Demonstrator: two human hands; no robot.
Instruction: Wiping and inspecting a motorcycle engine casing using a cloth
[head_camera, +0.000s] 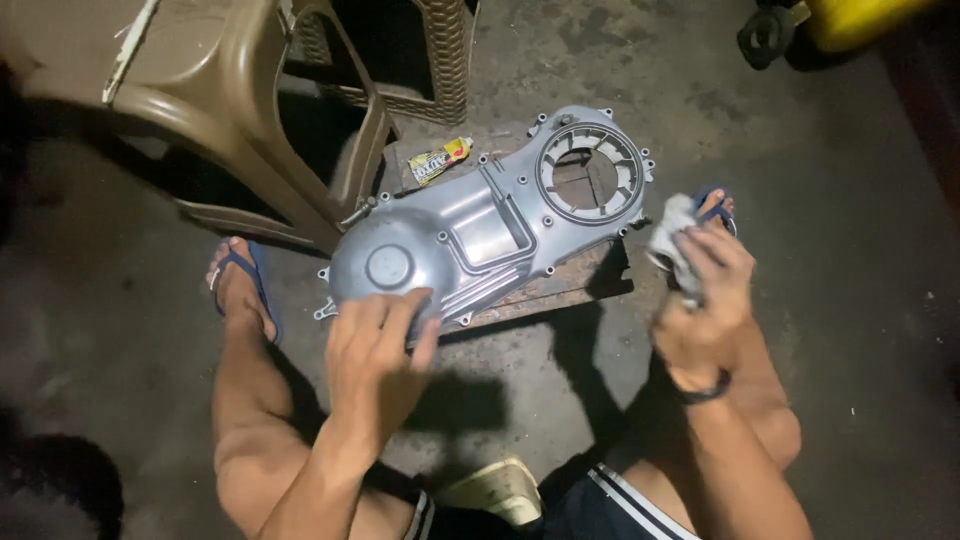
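A grey metal engine cover (480, 225) lies across a small wooden board (560, 285) on the concrete floor, with a round ribbed opening at its far right end. My left hand (380, 345) rests on the cover's near left edge, fingers spread over it. My right hand (705, 300) is off to the right of the cover, closed around a crumpled white rag (672, 235). A small yellow tube (438, 162) lies on the board just beyond the cover.
A brown plastic stool (230, 110) stands at the back left, touching the cover's far left corner. My feet in blue sandals (240, 285) sit on either side of the board. A yellow container (850, 20) and a black part are at the top right.
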